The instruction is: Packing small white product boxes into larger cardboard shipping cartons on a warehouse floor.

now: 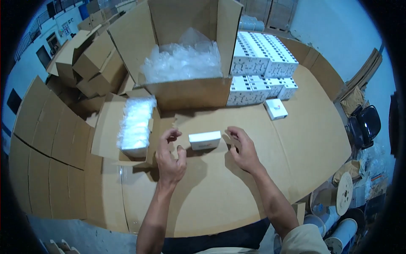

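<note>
A small white box [204, 141] stands on the cardboard-covered table between my two hands. My left hand [171, 158] is just left of it, fingers curved and apart, with nothing in them. To its right hovers my right hand [242, 150], thumb and fingers spread and holding nothing. A gap shows between each hand and the box. Beside my left hand, an opened carton [111, 133] holds a row of items in clear bubble wrap [137, 120].
A tall open carton [186, 94] full of clear plastic bags [184, 61] stands at the back. Stacked white patterned boxes [249, 91] are right of it, with one white box [275, 109] lying apart in front. Cardboard walls [46, 156] rise at the left; a black chair [364, 125] is off the table's right.
</note>
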`<action>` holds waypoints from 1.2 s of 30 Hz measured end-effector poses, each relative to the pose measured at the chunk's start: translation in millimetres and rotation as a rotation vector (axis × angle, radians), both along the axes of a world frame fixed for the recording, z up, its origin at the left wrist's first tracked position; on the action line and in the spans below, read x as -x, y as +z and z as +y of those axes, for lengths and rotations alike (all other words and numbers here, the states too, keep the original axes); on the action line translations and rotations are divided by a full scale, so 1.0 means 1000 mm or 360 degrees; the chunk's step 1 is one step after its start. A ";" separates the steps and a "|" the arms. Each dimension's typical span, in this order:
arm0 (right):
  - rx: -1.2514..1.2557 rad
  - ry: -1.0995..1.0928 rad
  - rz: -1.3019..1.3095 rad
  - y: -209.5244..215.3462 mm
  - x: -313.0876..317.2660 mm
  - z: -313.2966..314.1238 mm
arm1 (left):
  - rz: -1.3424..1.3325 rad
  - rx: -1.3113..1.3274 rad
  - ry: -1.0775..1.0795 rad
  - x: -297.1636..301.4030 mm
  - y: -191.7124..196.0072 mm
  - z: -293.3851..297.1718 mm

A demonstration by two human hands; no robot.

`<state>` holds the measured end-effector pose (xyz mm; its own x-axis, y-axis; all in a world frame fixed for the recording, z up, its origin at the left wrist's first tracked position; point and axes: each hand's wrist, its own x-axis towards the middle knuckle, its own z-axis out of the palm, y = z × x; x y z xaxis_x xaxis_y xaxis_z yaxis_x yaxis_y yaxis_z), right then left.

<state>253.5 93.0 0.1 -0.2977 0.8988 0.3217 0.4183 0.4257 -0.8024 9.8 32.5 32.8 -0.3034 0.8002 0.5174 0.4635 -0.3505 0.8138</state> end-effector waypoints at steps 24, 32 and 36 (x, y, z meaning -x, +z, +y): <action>-0.0268 -0.0074 -0.0417 -0.001 0.005 -0.010 | 0.1745 0.1010 -0.0793 0.104 0.187 0.251; -0.0217 -0.0120 -0.0418 0.002 0.007 -0.009 | 0.2064 0.1267 -0.0910 0.110 0.173 0.264; -0.0229 -0.0126 -0.0390 0.004 0.009 -0.011 | 0.1874 0.0838 -0.0458 0.122 0.162 0.272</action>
<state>244.2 82.0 4.3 -0.3131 0.8727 0.3746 0.6283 0.4861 -0.6074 -111.9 304.5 195.0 0.3241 0.9453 -0.0376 0.9455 -0.3224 0.0465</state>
